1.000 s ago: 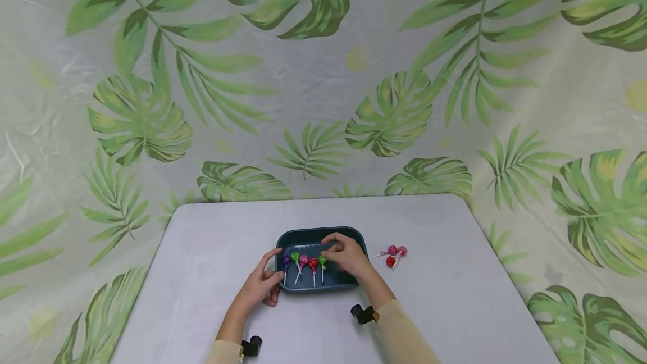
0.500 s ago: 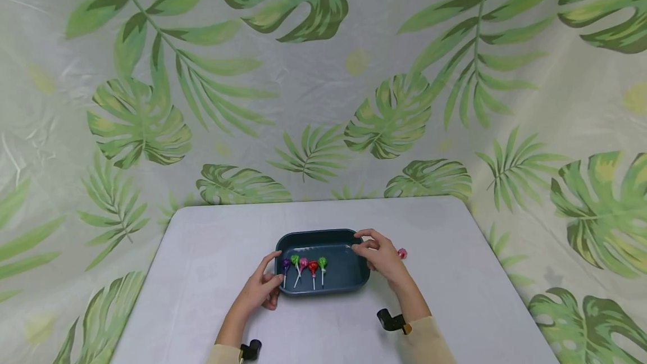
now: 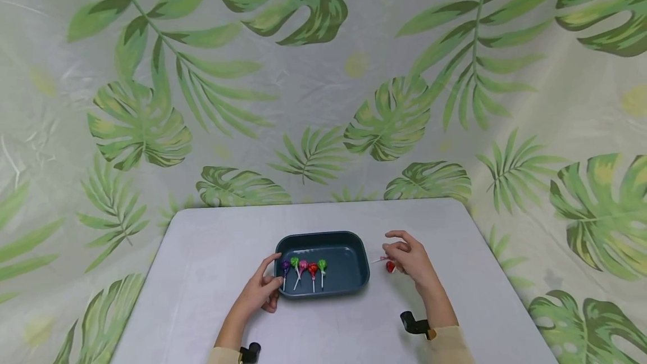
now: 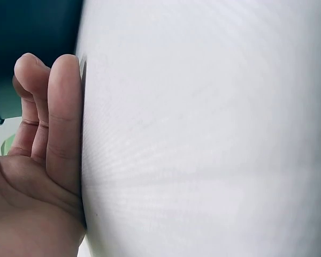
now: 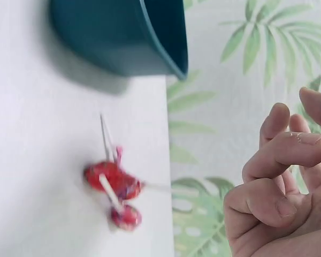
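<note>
A dark teal tray (image 3: 349, 285) holds several lollipops in a row along its left half: purple (image 3: 285, 265), green, pink, red and another green one (image 3: 322, 264), sticks toward me. My left hand (image 3: 259, 290) grips the tray's left side, thumb and index finger at the rim; its other fingers curl beside the wall in the left wrist view. Right of the tray, my right hand (image 3: 411, 257) hovers over loose lollipops, fingers bent and nothing between them. The right wrist view shows this loose cluster: a red lollipop (image 5: 104, 174) and a pink one (image 5: 125, 217), sticks crossing.
The white table (image 3: 212, 251) extends around the tray, its far edge meeting a leaf-patterned cloth (image 3: 313, 100). Small black cameras sit on both wrists, the left one (image 3: 250, 352) and the right one (image 3: 414, 323), close over the tabletop.
My right hand has moved right, from the green lollipop inside the tray, across the right rim, to the loose lollipops. The left hand has stayed at the tray's left side.
</note>
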`<state>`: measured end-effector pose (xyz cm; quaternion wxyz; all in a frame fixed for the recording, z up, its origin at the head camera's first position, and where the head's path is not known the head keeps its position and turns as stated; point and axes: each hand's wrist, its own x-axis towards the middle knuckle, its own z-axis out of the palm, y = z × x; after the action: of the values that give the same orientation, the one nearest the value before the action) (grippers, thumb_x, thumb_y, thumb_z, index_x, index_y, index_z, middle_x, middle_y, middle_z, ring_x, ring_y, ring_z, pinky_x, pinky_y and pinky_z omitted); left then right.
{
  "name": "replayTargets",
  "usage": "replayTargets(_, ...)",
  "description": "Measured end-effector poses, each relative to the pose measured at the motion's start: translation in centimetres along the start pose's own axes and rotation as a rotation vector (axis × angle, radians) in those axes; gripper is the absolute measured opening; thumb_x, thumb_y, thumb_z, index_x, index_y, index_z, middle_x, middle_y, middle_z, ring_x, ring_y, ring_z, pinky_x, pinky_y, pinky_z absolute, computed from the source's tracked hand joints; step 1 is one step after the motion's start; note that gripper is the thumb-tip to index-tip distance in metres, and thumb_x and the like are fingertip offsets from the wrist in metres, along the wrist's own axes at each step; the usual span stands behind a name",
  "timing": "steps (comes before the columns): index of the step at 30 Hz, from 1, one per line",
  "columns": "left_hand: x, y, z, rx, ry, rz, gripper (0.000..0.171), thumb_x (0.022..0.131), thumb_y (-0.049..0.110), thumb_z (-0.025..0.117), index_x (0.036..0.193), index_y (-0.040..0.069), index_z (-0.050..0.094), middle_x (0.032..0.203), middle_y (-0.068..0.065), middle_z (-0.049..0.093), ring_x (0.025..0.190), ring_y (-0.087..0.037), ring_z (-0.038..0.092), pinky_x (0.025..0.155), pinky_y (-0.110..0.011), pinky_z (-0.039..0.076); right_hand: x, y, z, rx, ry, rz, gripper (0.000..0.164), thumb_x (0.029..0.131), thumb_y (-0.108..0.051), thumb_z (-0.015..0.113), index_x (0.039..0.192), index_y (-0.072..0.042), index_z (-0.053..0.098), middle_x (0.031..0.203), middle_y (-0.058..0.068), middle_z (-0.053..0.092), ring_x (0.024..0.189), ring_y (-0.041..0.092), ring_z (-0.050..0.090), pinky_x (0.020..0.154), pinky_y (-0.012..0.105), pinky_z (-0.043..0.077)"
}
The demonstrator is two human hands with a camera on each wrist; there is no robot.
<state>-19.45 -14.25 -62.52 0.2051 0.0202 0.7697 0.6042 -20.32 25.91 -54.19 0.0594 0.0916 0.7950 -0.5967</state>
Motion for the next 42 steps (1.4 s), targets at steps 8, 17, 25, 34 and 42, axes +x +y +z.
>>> replayTargets(8, -1.2, 2.0, -0.1, 0.01, -0.016, 0.006, 0.062, 0.092, 0.03, 0.058, 0.143, 0.04, 0.025, 0.077, -0.03, 0.059, 0.049, -0.025, 0.059, 0.051, -0.045, 0.056, -0.1, 1.2, -2.4, 0.012, 0.037, 0.018, 0.047, 0.08, -0.045, 0.069, 0.12, -0.026, 0.053, 0.076, -0.008, 0.064, 0.045, 0.009, 0.036, 0.04, 0.024, 0.032)
replayTargets(17, -1.1, 1.8, -0.1, 0.015, -0.008, 0.001, 0.061, 0.092, 0.031, 0.058, 0.142, 0.044, 0.025, 0.076, -0.027, 0.06, 0.05, -0.026, 0.06, 0.05, -0.045, 0.056, -0.1, 2.7, -3.5, -0.011, 0.051, 0.063, 0.047, 0.083, -0.045, 0.066, 0.123, -0.025, 0.051, 0.09, 0.002, 0.07, 0.044, 0.009, 0.038, 0.04, 0.025, 0.032)
replayTargets(25, -1.1, 1.8, -0.1, 0.008, -0.013, 0.005, 0.061, 0.092, 0.029, 0.058, 0.142, 0.043, 0.025, 0.076, -0.028, 0.06, 0.05, -0.026, 0.06, 0.049, -0.044, 0.056, 0.1, 4.0, -4.3, 0.003, 0.086, 0.093, 0.047, 0.084, -0.045, 0.065, 0.124, -0.025, 0.05, 0.081, -0.008, 0.066, 0.045, 0.009, 0.04, 0.04, 0.024, 0.033)
replayTargets(34, -1.0, 1.7, 0.1, 0.004, -0.008, -0.01, 0.061, 0.092, 0.03, 0.059, 0.142, 0.043, 0.025, 0.075, -0.027, 0.059, 0.05, -0.026, 0.059, 0.049, -0.042, 0.056, 1.2, 6.1, -4.6, 0.031, 0.123, 0.14, 0.054, 0.083, -0.046, 0.066, 0.128, -0.021, 0.048, 0.081, -0.002, 0.066, 0.042, 0.008, 0.039, 0.039, 0.024, 0.031)
replayTargets(42, -1.0, 1.8, -0.1, 0.004, -0.021, -0.008, 0.061, 0.092, 0.03, 0.058, 0.142, 0.043, 0.025, 0.081, -0.035, 0.058, 0.052, -0.03, 0.06, 0.051, -0.045, 0.056, 3.1, 8.8, -3.6, 0.001, 0.139, 0.208, 0.054, 0.085, -0.047, 0.063, 0.13, -0.023, 0.049, 0.098, 0.011, 0.068, 0.042, 0.009, 0.04, 0.039, 0.024, 0.034)
